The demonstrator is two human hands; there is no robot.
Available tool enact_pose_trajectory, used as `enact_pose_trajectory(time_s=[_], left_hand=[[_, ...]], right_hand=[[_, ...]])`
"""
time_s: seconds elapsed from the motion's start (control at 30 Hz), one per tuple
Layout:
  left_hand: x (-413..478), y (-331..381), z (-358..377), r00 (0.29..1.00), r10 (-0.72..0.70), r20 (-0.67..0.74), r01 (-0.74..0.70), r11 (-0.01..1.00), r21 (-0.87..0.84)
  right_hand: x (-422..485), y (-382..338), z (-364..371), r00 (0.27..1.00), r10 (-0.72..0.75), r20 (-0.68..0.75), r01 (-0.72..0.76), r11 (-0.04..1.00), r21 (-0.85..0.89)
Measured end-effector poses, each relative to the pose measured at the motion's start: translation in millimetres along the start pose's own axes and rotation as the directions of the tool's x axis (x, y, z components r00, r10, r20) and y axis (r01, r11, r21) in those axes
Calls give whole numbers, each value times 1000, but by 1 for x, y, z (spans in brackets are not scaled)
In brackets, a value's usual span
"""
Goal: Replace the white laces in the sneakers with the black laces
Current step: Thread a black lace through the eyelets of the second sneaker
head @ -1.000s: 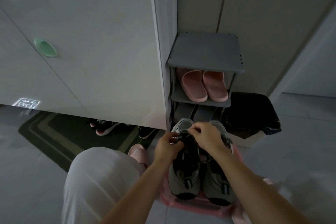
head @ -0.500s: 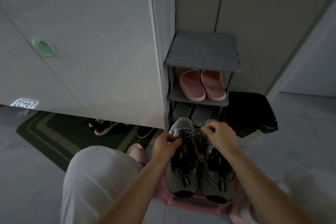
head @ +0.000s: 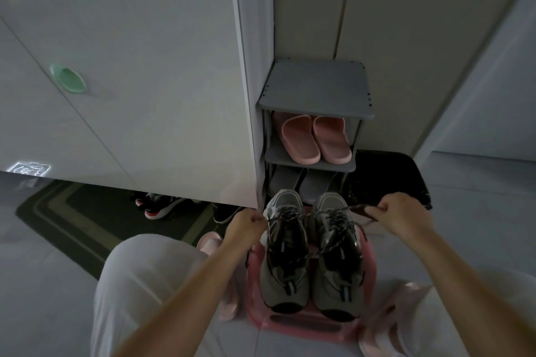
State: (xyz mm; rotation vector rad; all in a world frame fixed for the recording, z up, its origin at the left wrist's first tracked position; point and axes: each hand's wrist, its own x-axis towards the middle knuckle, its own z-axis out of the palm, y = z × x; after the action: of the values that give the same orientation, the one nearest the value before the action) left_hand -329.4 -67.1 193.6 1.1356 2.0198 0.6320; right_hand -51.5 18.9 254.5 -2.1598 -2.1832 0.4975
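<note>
Sneakers (head: 311,255): a grey-and-black pair, toes toward twelve o'clock, standing close side by side on a pink stool (head: 313,335) between the person's knees. Both shoes carry criss-cross lacing that reads dark with pale flecks. No plainly white lace is visible, though the light is too dim to be sure of colour. The left hand (head: 245,224), at nine o'clock of the pair, has its fingertips pinched together on the left strand (head: 268,221), which runs from the left shoe. The right hand (head: 401,219), at two o'clock, is curled tight round the right strand (head: 355,208), drawn taut over the right shoe's forepart. Whether both strands belong to one lace cannot be told. Judgement: the relacing looks well advanced, the ends being drawn snug, while tying off appears outstanding. Surface: a pale tiled floor (head: 43,269). At twelve o'clock stands a grey shoe rack (head: 316,87) holding pink slippers (head: 316,136), with grey ones beneath. At one o'clock sits a black bag (head: 388,177). At ten o'clock is a white cabinet door (head: 130,38) with a green knob (head: 68,78), and below it a dark mat (head: 87,211) and further shoes (head: 162,206).
</note>
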Motion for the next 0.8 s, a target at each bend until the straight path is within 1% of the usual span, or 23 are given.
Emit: enact_pose_trajectory(time_s=[0.07,0.13,0.2,0.27,0.3,0.37,0.43,0.5,0.57,0.7,0.77,0.8], left_hand=[[-8,16,0,993,47,-108,-48,999,-7],[-14,33,4,979,135,-153,-137,991,-2],[-24,54,11,968,225,-109,-231,972,-46],[-35,76,20,950,313,-10,-313,945,-90],[-40,85,25,939,339,57,-332,938,-100],[-47,100,36,922,340,182,-325,939,-111],[-48,107,43,923,325,207,-303,944,-132],[-46,107,44,940,297,166,-270,948,-166],[-43,103,42,942,298,154,-272,947,-171],[-38,86,35,941,311,134,-312,950,-12],[-32,73,32,951,302,63,-306,950,60],[-27,65,32,952,305,-7,-302,946,116]], right_hand=[[2,1,-3,1000,6,7,-7,988,155],[5,-4,-4,999,-24,39,10,947,322],[4,-16,-4,996,-48,77,7,889,457],[0,-29,-4,994,-64,93,0,822,570],[-3,-37,-5,993,-78,91,6,791,612],[-9,-49,-4,991,-111,70,39,757,652],[-14,-58,-2,987,-153,42,90,756,648],[-17,-62,2,983,-177,41,104,732,673],[-19,-61,6,976,-203,78,89,704,705],[-20,-56,15,952,-254,171,76,737,671],[-18,-55,22,962,-213,169,41,729,684],[-17,-55,24,970,-184,162,15,704,710]])
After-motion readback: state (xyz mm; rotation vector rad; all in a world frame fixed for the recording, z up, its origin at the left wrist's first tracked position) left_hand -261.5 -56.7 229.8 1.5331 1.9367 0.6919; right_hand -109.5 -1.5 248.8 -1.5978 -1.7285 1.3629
